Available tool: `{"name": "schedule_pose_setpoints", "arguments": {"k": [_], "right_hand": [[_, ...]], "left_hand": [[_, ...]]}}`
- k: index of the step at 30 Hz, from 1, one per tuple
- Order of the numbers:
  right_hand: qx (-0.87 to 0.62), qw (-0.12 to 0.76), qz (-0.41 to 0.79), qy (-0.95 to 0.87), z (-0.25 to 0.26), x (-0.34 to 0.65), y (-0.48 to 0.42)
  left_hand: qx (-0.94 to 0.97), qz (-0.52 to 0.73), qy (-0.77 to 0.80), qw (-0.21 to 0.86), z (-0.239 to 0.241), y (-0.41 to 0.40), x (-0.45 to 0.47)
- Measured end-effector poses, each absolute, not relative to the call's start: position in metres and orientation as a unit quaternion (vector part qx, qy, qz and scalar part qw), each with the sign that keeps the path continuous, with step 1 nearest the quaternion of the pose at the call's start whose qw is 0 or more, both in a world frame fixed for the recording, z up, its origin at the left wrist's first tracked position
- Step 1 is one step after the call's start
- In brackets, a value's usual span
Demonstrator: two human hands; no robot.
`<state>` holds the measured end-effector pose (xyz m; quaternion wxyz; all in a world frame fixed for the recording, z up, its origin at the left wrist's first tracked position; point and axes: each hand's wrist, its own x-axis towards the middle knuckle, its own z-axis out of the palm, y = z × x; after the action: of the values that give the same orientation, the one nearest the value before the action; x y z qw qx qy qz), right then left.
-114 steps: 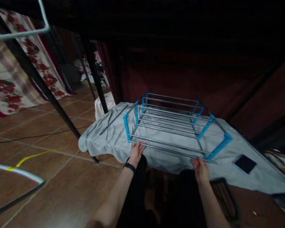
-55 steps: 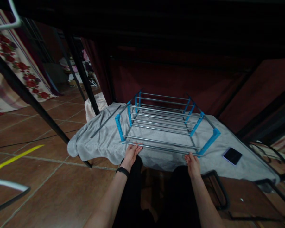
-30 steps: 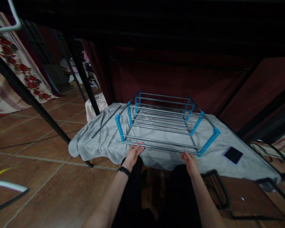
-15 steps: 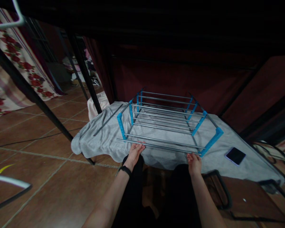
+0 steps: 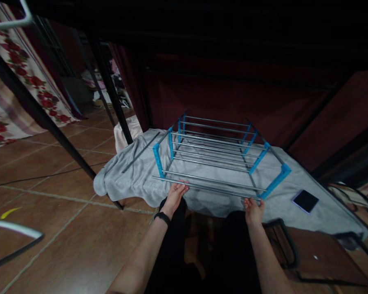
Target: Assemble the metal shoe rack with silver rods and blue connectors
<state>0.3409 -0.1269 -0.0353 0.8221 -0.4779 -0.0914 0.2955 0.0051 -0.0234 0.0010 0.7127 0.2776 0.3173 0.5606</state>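
Observation:
A rack frame [image 5: 172, 143] with blue plastic brackets and several thin metal rods lies on the grey blanket. My left hand [image 5: 175, 195] pinches a loose metal rod [image 5: 208, 189] along the rack's near side, left of its middle. At the rod's right end, my right hand [image 5: 253, 209] grips it close to the lower end of the near right blue bracket [image 5: 275, 181]. The rod's left end sticks out past the near left bracket [image 5: 158, 161]. Whether its right end touches the bracket I cannot tell.
Another grey rod [image 5: 140, 153] lies on the blanket [image 5: 131, 185] at the left. A phone [image 5: 306, 201] rests to the right. Black metal posts [image 5: 116, 98] stand at the left, and a dark frame hangs overhead. A brown chair [image 5: 322, 253] is at the lower right.
My right hand has shifted slightly right along the rod, toward the near right bracket. The left hand keeps its hold; the whole view has shifted a little.

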Motion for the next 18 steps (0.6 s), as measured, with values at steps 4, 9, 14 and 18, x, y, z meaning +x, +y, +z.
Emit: {"name": "schedule_pose_setpoints", "arguments": {"k": [4, 9, 14, 18], "right_hand": [[-0.492, 0.811, 0.299, -0.11, -0.036, 0.339, -0.126], [-0.517, 0.792, 0.297, -0.132, -0.039, 0.336, -0.123], [-0.558, 0.765, 0.274, -0.167, -0.042, 0.332, -0.119], [-0.599, 0.731, 0.257, -0.204, -0.045, 0.327, -0.119]], "left_hand": [[0.284, 0.554, 0.316, 0.716, 0.001, -0.024, 0.006], [0.296, 0.548, 0.312, 0.717, 0.001, -0.025, 0.006], [0.303, 0.544, 0.317, 0.716, 0.002, -0.025, 0.005], [0.305, 0.542, 0.319, 0.715, 0.002, -0.025, 0.006]]}}
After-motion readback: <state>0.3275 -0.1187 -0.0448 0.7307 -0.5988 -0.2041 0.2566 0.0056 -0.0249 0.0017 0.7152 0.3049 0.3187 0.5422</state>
